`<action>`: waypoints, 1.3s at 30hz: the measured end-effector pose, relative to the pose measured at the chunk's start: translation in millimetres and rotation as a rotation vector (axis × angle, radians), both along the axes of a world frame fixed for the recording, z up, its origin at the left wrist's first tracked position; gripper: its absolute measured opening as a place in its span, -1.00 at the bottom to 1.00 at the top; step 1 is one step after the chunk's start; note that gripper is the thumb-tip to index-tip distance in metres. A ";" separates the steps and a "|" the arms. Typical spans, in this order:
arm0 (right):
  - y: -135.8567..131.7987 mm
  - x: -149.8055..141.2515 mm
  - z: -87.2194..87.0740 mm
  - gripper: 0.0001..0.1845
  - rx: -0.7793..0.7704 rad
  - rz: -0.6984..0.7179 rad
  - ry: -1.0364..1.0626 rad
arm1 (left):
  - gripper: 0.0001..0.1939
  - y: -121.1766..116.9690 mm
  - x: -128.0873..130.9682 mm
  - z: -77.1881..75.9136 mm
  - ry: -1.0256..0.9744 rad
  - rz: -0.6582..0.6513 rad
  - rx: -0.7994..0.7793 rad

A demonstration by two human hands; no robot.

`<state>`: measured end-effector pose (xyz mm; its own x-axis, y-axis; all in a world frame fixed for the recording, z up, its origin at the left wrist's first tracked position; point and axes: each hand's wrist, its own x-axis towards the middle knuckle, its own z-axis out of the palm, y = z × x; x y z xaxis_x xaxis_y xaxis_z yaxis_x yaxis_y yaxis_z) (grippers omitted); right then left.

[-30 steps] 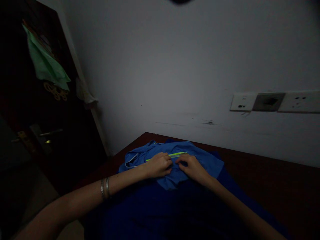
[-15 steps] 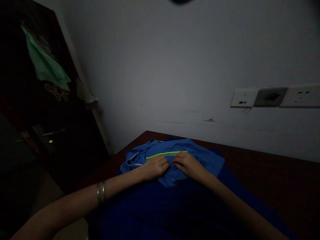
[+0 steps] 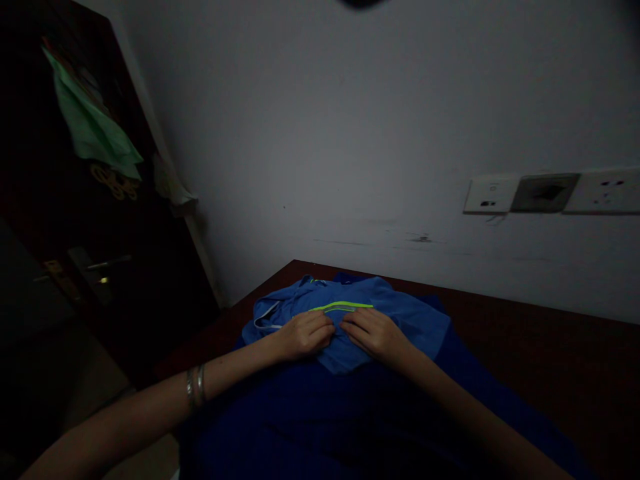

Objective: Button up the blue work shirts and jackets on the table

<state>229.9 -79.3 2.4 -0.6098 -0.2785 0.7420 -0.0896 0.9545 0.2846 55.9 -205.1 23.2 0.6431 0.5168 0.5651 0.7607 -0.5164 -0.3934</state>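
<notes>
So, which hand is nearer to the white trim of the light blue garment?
Left. The left hand is close beside the white trim; the right hand is farther right, on the light blue garment.

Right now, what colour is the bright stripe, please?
The stripe is yellow-green, clearest in the head view.

The garment (image 3: 413,317) lies on the table (image 3: 530,327), seemingly atop a cloth (image 3: 300,420), with the door (image 3: 150,273) left and sockets (image 3: 603,191) behind right.

Lower centre: we cannot tell whether the fingers (image 3: 320,327) grip the light-blue garment (image 3: 417,320). Far right: frame edge cuts our socket plate (image 3: 617,198) short.
</notes>
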 end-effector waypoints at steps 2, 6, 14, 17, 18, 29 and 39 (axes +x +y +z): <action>-2.6 -0.6 1.1 -0.79 0.023 0.019 0.024 | -0.89 -1.0 0.3 -1.6 -0.014 -0.009 -0.001; -6.2 -2.3 1.0 -0.79 0.051 0.038 0.052 | -0.90 -3.4 2.7 -1.3 -0.032 -0.038 -0.006; -7.4 3.2 2.4 -0.77 0.016 0.006 0.036 | -0.91 -15.7 4.9 3.5 0.037 0.006 -0.028; -7.6 4.0 1.4 -0.77 -0.009 0.001 0.029 | -0.88 -18.0 9.3 6.6 0.021 0.067 -0.027; -7.8 4.1 1.1 -0.76 -0.015 0.000 0.030 | -0.87 -18.1 11.2 7.8 0.005 0.088 -0.021; -8.7 9.3 8.2 -0.67 -0.042 0.029 -0.020 | -0.87 -13.4 15.3 10.0 0.015 0.078 -0.005; -8.9 10.3 8.7 -0.73 -0.018 -0.006 -0.119 | -0.87 -22.9 13.6 24.1 0.025 0.006 -0.043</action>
<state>240.2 -88.1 11.0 -0.6954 -0.2614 0.6694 -0.1154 0.9600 0.2549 69.5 -228.0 47.3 0.6533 0.5443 0.5263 0.7542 -0.5287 -0.3894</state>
